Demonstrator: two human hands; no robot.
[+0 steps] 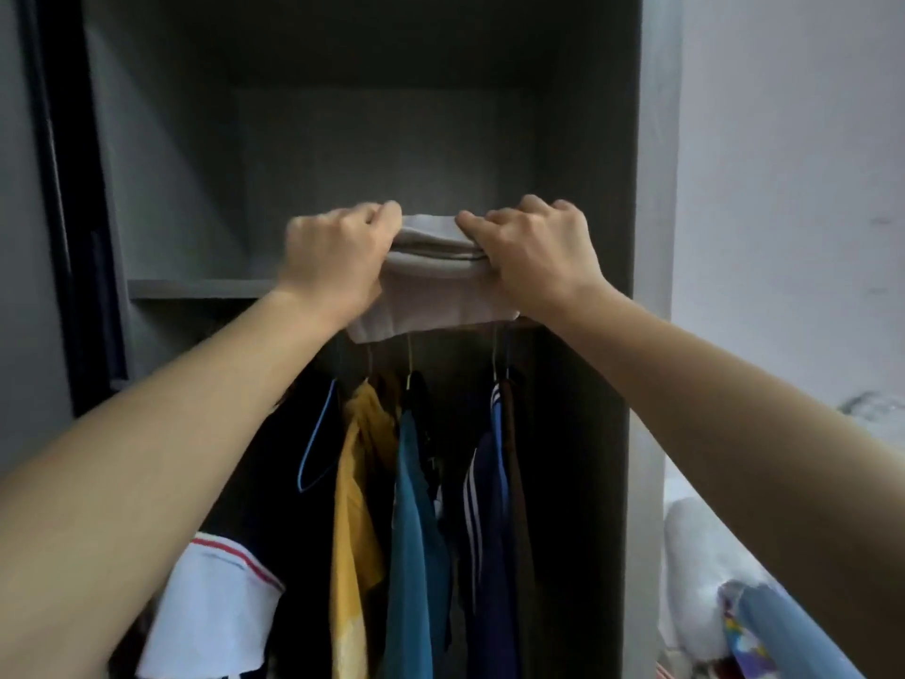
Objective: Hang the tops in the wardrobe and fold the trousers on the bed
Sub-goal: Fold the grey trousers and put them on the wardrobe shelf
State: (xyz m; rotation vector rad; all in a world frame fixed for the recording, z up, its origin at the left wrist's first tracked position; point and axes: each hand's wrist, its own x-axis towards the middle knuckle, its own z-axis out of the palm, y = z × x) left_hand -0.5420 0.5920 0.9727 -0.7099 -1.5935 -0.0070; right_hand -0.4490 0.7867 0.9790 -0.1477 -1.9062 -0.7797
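A folded beige garment (433, 286) is held up in front of the grey wardrobe's upper shelf (196, 288). My left hand (338, 254) grips its left end and my right hand (536, 252) grips its right end, fingers curled over the top fold. Below the shelf hang several tops: a yellow one (355, 507), a teal one (416, 531), a navy striped one (489, 507) and a dark one with a blue hanger (313, 443). A white top with red trim (215, 610) shows at the lower left.
The wardrobe's right side panel (651, 335) stands next to a pale wall (783, 188). At the lower right lie white bedding (695, 570) and a blue patterned cloth (783, 634). A dark door frame (63, 237) runs down the left.
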